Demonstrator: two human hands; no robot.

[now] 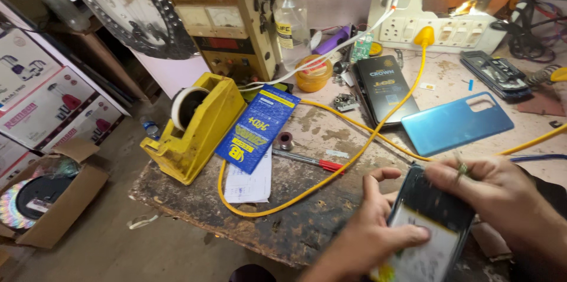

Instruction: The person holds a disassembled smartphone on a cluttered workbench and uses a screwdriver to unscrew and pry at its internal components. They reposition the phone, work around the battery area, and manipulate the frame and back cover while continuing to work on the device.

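Tabletop (295, 223): worn, stained, cluttered. Landmark for all places: the yellow tape dispenser (192, 128) at its left edge

Largest first. Beige power supply (227, 22) stands behind the dispenser. Blue back cover (456, 122) lies flat, well to the right of it. Black box (381, 87) between supply and cover, right of the dispenser. Blue packet (255, 128) just beside the dispenser, on its right, lying over a white paper. Yellow cable (354, 158) loops from below the packet away to the right. Red-handled tool (310, 161) lies right of the packet

Phone (428, 229): far right of the dispenser, at the near edge, lifted off the tabletop, opened back up, pale battery showing

Left hand (366, 235): grip closed on the phone's left edge, thumb pressed flat on the battery. Right hand (502, 193): fingers curled over the top right edge, grasping it; ring on one finger

Handling, as judged: light, thin, stiff slab; slick edges; fragile with the back off. Exposed battery is soft and should not be bent or pierced. Best held by the two long edges of the frame, thumb pressure light
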